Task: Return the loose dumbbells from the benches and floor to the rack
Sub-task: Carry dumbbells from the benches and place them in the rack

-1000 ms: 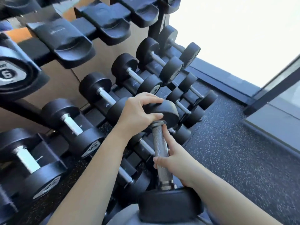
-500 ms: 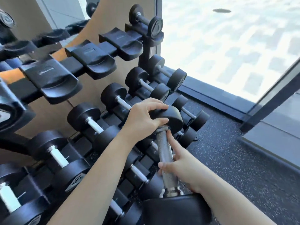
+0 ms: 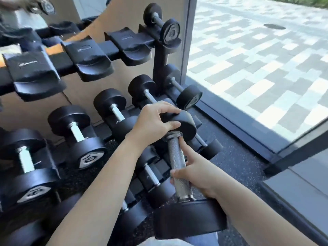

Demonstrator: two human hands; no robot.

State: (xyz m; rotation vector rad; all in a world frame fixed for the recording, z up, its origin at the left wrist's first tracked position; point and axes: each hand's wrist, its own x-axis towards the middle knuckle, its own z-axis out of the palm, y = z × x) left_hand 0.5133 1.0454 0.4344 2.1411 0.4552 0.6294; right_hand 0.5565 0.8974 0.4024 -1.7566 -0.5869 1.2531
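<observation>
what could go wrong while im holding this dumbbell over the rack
The left hand wraps the far head of the dumbbell, close to the racked dumbbells; it could get pinched on setting down. The right hand holds the handle with its index finger straight, so the grip may be weak and the near head could drop.

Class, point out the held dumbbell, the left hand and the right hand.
held dumbbell (image 3: 175,157), head view, knurled handle.
left hand (image 3: 154,122), head view, back of hand.
right hand (image 3: 200,173), head view, back of hand.
</observation>
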